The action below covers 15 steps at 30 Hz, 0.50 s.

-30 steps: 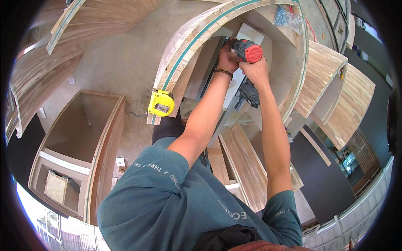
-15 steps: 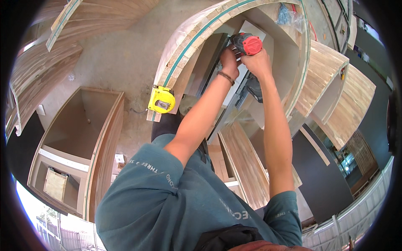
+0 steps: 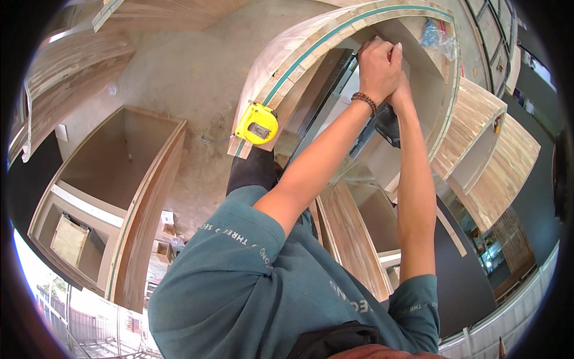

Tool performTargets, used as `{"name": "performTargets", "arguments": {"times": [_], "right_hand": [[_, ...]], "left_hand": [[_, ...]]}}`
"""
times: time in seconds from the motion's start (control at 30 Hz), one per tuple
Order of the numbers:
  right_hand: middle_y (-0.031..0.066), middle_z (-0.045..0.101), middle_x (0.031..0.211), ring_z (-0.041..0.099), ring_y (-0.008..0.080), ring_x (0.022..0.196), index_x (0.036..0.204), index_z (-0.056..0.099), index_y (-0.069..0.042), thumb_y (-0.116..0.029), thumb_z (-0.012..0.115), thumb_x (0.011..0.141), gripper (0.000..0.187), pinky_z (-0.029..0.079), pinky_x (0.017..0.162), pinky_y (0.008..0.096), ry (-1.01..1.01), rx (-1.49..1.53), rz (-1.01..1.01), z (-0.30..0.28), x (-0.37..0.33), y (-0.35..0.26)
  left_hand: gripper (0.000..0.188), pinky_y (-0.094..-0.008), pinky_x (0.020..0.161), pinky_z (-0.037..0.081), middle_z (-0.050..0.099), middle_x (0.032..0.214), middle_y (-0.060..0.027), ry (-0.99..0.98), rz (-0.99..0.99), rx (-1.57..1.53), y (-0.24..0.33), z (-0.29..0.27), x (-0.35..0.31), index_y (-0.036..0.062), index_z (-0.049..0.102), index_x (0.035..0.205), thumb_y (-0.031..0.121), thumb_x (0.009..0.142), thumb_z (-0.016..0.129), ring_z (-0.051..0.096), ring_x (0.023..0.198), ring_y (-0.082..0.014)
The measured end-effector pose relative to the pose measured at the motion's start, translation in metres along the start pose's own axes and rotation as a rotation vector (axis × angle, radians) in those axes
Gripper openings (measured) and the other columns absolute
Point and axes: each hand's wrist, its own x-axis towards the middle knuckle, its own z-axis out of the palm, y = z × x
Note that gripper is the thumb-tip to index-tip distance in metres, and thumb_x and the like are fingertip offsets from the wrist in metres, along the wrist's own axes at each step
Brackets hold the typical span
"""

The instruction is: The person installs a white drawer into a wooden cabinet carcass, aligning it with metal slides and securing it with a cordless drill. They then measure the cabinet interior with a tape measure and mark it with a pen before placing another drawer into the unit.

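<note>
Head: left hand [image 3: 379,72] (braceleted) over drill [image 3: 388,127]

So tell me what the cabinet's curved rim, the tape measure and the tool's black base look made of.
Curved rim: wood, apparently unvarnished, from its pale, matte strips.
Tape measure: probably plastic, judging by its smooth, bright yellow case.
Black base: likely plastic, from its dull, moulded look; shadow leaves that open.
</note>
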Motion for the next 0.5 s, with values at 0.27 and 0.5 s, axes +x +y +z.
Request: {"name": "performTargets", "arguments": {"times": [0.27, 0.5], "right_hand": [[0.0215, 0.072, 0.106, 0.067, 0.0258, 0.094, 0.113, 0.065, 0.002, -0.025, 0.071, 0.084, 0.041, 0.051, 0.080, 0.0407, -0.025, 0.013, -0.100, -0.005, 0.016, 0.006], [0.0136, 0.072, 0.105, 0.065, 0.0205, 0.090, 0.113, 0.064, 0.003, -0.026, 0.070, 0.087, 0.040, 0.052, 0.077, 0.0372, -0.028, 0.080, -0.056, -0.003, 0.009, -0.007]], "left_hand": [[0.033, -0.0486, 0.069, 0.043, 0.059, 0.069, -0.0190, 0.067, 0.030, 0.040, -0.003, 0.008, 0.001, -0.0016, 0.058, 0.063, 0.020, 0.088, 0.063, 0.055, 0.070, -0.0390], [0.035, -0.0486, 0.070, 0.043, 0.058, 0.069, -0.0196, 0.077, 0.023, 0.018, -0.008, 0.009, 0.000, -0.0024, 0.056, 0.062, 0.021, 0.087, 0.064, 0.055, 0.070, -0.0391]]}}
